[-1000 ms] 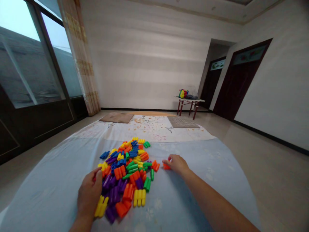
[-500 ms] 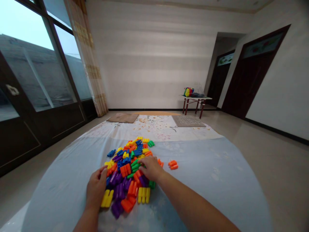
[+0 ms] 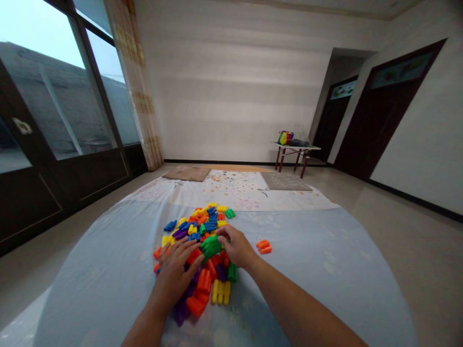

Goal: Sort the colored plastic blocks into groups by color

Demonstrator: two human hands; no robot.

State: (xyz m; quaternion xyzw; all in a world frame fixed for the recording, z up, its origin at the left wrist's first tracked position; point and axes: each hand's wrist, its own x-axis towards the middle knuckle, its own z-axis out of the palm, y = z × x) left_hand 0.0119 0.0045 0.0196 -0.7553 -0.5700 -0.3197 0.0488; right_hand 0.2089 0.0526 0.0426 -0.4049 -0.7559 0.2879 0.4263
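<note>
A pile of plastic building blocks, shaped like joined bullets, lies in front of me in several colours. My right hand (image 3: 234, 247) pinches a green building block (image 3: 211, 246) at the pile's right side. My left hand (image 3: 178, 262) lies over the left part of the pile, fingers stretched and apart, its thumb close to the green block. Purple blocks (image 3: 182, 311) and orange-red blocks (image 3: 196, 304) are partly hidden beneath and beside it. A yellow block (image 3: 221, 292) sits at the near right edge of the pile.
One orange block (image 3: 264, 246) lies apart on the right. A pale blue cloth (image 3: 318, 279) covers the surface. Two mats, one brown (image 3: 187, 173) and one grey (image 3: 285, 181), lie at the far end. Beyond stands a small table (image 3: 298, 146) with a colourful bag.
My left hand has moved right from the pile's left edge onto the blocks, its fingers spreading. My right hand has lifted the green block slightly. The view has shifted a little.
</note>
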